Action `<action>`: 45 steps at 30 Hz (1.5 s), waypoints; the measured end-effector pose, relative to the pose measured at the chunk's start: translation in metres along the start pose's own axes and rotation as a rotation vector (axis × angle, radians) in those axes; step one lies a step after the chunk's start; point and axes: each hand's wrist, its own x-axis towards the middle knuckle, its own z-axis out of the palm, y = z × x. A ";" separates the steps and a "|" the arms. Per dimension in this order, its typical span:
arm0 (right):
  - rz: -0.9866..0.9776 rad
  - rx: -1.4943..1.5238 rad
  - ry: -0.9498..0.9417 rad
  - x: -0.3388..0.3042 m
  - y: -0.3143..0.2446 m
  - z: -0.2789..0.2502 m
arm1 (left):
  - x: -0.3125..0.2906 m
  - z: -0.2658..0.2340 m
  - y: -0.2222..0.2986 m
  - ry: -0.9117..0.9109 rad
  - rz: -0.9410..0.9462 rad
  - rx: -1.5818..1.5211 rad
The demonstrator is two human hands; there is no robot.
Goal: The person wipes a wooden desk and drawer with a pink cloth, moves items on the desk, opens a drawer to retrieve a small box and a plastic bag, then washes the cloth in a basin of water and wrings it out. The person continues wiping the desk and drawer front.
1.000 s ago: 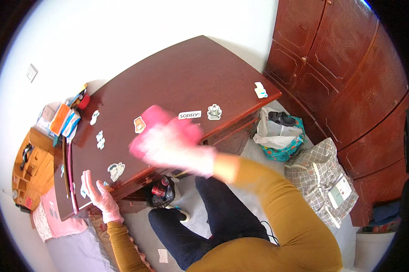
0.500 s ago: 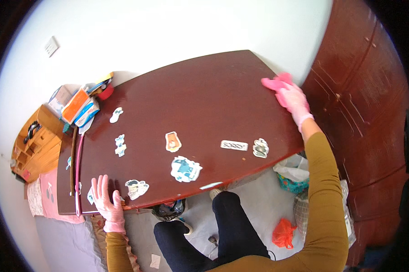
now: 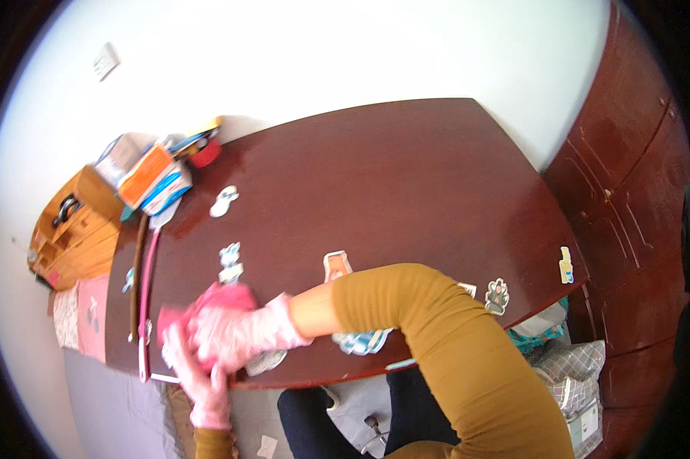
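Note:
Both my hands wear thin, see-through pinkish gloves and meet at the near left of a dark red-brown table. My right hand is closed on a bright pink cloth and presses it to the tabletop; motion blurs it a little. Right beside it, my left hand rests at the table's front edge, fingers stretched and thumb apart, partly covered by the right hand. Stickers lie around them, among them a blue-and-white one and an orange one partly behind my right forearm.
At the back left stand an orange-and-blue tissue pack and a red holder with items. A pink stick and a brown rod lie along the left end. Dark red cabinets border the right; checked bags stand below.
My right hand has swept the pink cloth from the table's far right corner to the near left, beside my left hand. The view has shifted, and a yellow-and-blue sticker shows at the right.

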 end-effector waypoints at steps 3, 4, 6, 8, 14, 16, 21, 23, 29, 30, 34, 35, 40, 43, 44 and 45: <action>0.126 0.220 -0.255 -0.003 0.045 -0.067 | -0.013 -0.002 -0.011 0.064 -0.045 -0.102; 0.283 0.146 -0.274 -0.038 0.088 -0.086 | -0.008 0.006 -0.014 0.068 0.004 0.004; 0.615 -0.165 -0.277 -0.076 0.140 -0.158 | -0.014 -0.003 -0.008 0.012 -0.062 0.111; 0.787 -0.247 -0.225 -0.139 0.172 -0.239 | -0.015 -0.003 -0.005 -0.001 -0.151 0.102; 1.572 -0.875 -0.362 -0.296 0.174 -0.422 | -0.004 0.006 0.010 -0.007 -0.072 -0.151; 1.771 -0.839 -0.142 -0.324 0.129 -0.459 | 0.006 -0.001 0.019 -0.047 0.064 0.182; 1.649 -0.011 0.678 -0.375 0.009 -0.495 | -0.018 -0.007 -0.007 -0.044 -0.106 0.175; 1.635 0.016 0.696 -0.379 -0.026 -0.482 | -0.016 -0.009 0.008 -0.007 -0.127 0.090; 1.717 -0.816 0.053 -0.325 -0.057 -0.430 | 0.001 -0.013 0.001 0.078 0.090 0.143; 1.650 -0.843 -0.036 -0.308 -0.028 -0.396 | -0.004 -0.012 -0.007 0.140 0.169 0.166; 1.240 -0.615 -0.153 -0.142 0.077 -0.212 | -0.023 -0.013 -0.023 0.258 0.100 0.194; 1.115 -0.765 -0.225 -0.130 0.103 -0.184 | -0.018 -0.007 -0.018 0.306 0.128 0.130; 0.877 -0.643 -0.404 0.018 0.114 -0.008 | -0.032 0.005 -0.027 0.453 0.208 -0.387; 0.558 -0.290 -0.332 0.075 0.030 0.044 | -0.099 0.001 -0.026 0.698 -0.092 -0.680; 0.578 -0.131 -0.317 0.085 -0.005 0.049 | -0.125 0.004 -0.025 0.792 -0.183 -0.830; 0.531 -0.104 -0.248 0.083 -0.036 0.054 | -0.155 0.002 -0.030 0.747 -0.327 -0.673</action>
